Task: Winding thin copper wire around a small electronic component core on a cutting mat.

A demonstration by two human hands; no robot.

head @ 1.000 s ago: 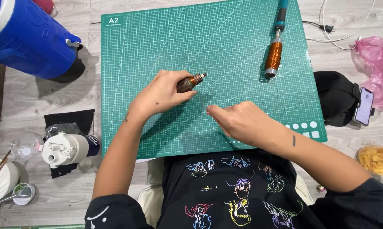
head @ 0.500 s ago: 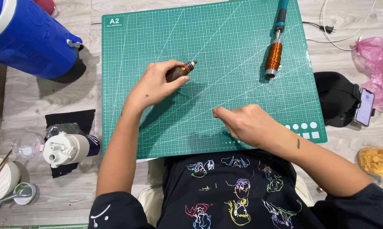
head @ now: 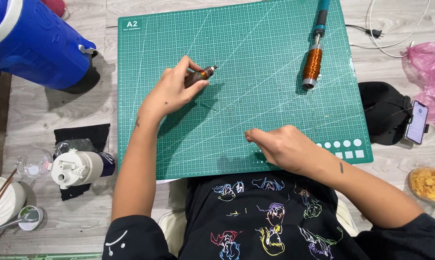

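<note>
**Work surface with small coil in the left hand**

A small brown cylindrical coil with a copper-coloured tip (head: 200,76) is held in the left hand (head: 171,91), pinched between thumb and fingers, its tip pointed up and to the right. It is kept low over the upper left part of the green gridded cutting mat (head: 246,58); whether it touches the mat cannot be told.

The right hand (head: 282,147) is laid on the near edge of the mat, fingers curled loosely inward; something fine may be nipped at the fingertips, but the view is too poor to confirm it.

Also recorded:
- A teal-handled tool wound with copper wire (head: 314,60), lying on the mat's upper right part, well apart from both hands.
- A large blue container (head: 32,41), off the mat at upper left.
- A white lidded bottle (head: 80,167), lying on a black cloth left of the mat.
- A black pouch (head: 383,110) with a smartphone (head: 417,122) propped against it, right of the mat.
- A pink plastic bag (head: 432,72), far right.
</note>
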